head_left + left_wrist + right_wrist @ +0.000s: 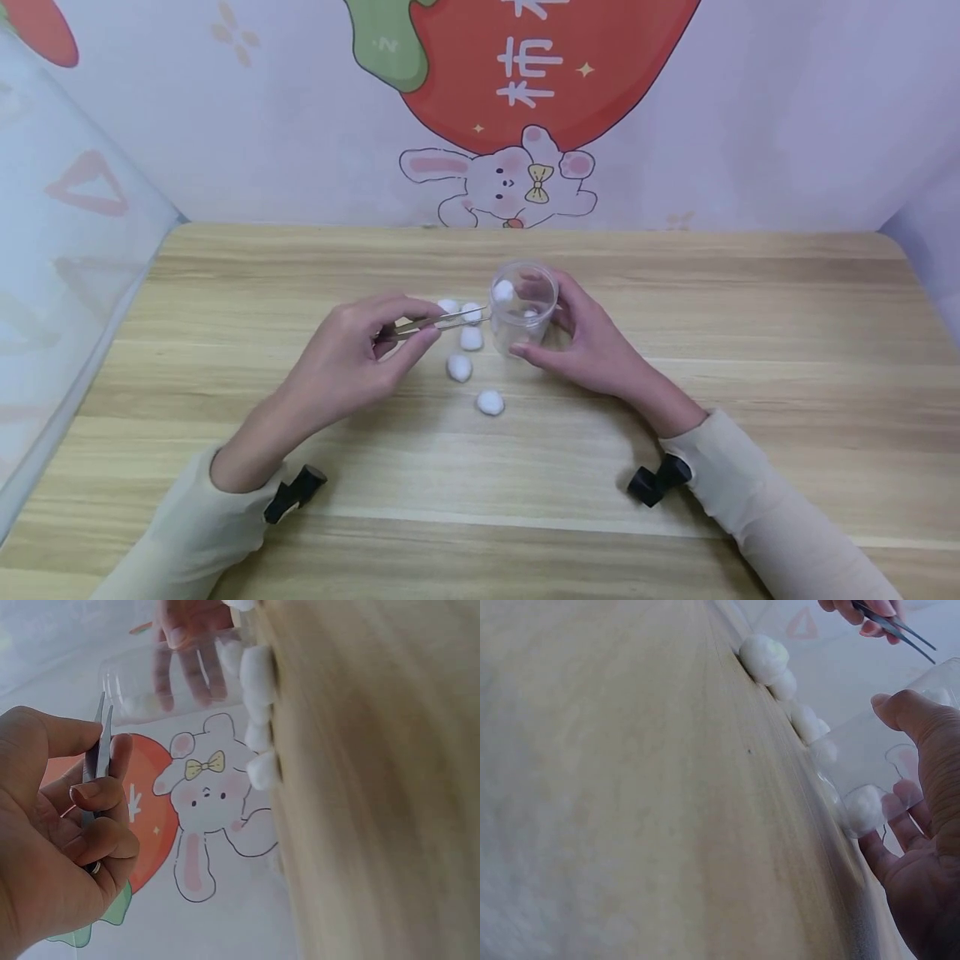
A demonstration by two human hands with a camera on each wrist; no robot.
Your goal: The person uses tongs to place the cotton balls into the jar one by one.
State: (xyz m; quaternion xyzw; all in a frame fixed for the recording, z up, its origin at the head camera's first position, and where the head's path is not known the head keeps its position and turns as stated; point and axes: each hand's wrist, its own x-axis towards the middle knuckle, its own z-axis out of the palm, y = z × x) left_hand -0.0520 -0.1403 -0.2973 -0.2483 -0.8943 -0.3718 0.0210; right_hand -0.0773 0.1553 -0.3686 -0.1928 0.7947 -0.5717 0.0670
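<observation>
My left hand [348, 354] pinches metal tweezers [420, 326] between thumb and fingers. Their tips stand slightly apart beside the rim of a clear plastic cup [517, 337], with nothing between them. Around the cup's side curl the thumb and fingers of my right hand [592, 346]. Inside it, one white cotton ball [503, 291] shows near the rim, and another cotton ball [864, 810] lies at the bottom in the right wrist view. Several more lie on the table left of the cup, among them a cotton ball [459, 367] and the nearest cotton ball [491, 402].
The wooden table [480, 517] ends at a wall covering [285, 125] printed with a rabbit and a red fruit. Black wrist devices [296, 493] sit at both beige sleeves [772, 492].
</observation>
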